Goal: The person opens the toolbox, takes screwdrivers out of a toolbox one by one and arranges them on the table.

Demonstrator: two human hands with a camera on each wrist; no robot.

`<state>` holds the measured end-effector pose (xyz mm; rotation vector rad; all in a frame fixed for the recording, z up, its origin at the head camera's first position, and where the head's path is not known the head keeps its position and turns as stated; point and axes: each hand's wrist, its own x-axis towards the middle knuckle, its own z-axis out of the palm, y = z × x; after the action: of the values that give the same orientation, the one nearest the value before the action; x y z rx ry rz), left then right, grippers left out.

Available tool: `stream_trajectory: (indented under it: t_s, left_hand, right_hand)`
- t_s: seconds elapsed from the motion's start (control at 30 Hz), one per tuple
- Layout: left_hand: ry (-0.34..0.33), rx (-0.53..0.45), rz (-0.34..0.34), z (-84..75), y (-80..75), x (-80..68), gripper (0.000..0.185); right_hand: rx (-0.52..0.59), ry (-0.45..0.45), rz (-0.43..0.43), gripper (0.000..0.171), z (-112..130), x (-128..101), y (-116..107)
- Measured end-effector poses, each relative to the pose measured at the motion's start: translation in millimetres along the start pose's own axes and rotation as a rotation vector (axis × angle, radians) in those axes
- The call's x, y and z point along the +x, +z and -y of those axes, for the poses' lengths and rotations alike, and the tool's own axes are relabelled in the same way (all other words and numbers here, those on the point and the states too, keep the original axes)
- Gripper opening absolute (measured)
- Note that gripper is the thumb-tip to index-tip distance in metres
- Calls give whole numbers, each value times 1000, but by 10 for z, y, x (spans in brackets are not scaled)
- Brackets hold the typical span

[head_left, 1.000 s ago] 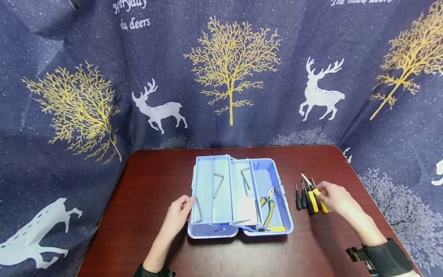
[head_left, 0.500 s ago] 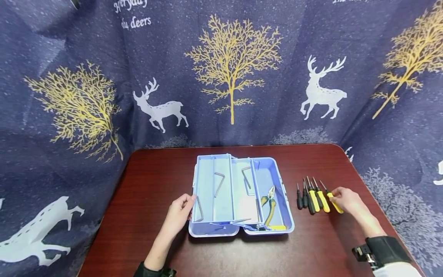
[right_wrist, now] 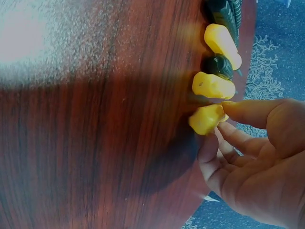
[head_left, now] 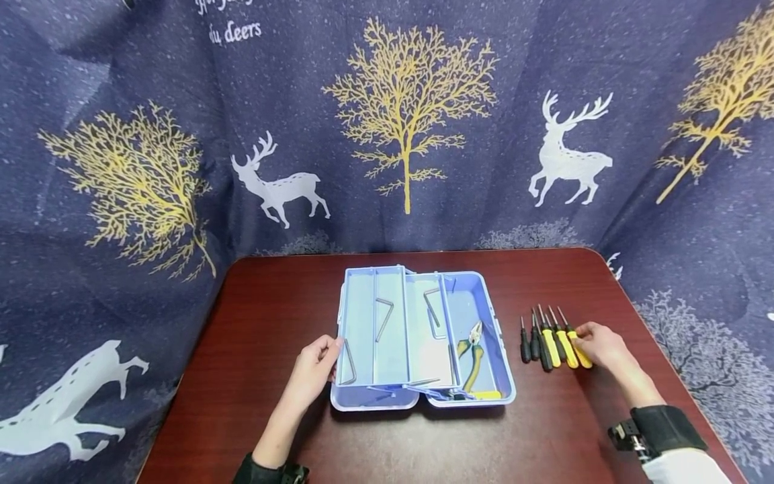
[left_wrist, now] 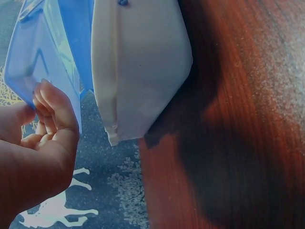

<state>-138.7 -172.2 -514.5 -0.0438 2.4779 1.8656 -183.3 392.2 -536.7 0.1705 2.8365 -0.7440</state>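
Hands [head_left: 316, 370] [head_left: 607, 349], well apart, hold rightmost screwdriver [head_left: 583, 356] and tray [head_left: 359, 316] by its edge.

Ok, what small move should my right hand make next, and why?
I'd probably have your right hand release the rightmost yellow-handled metal screwdriver: it's pinched there, but lies alongside the other black- and yellow-handled screwdrivers, its tip pointing roughly away from you like theirs.
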Motion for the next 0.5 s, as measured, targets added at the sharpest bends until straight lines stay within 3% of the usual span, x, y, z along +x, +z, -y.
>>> stream_trajectory:
  t_s: [0.5]
  left_hand:
    - [8, 13, 1, 17, -2, 1, 31]
  right_hand:
    - [-16, -21, -25, 33, 27, -28, 16]
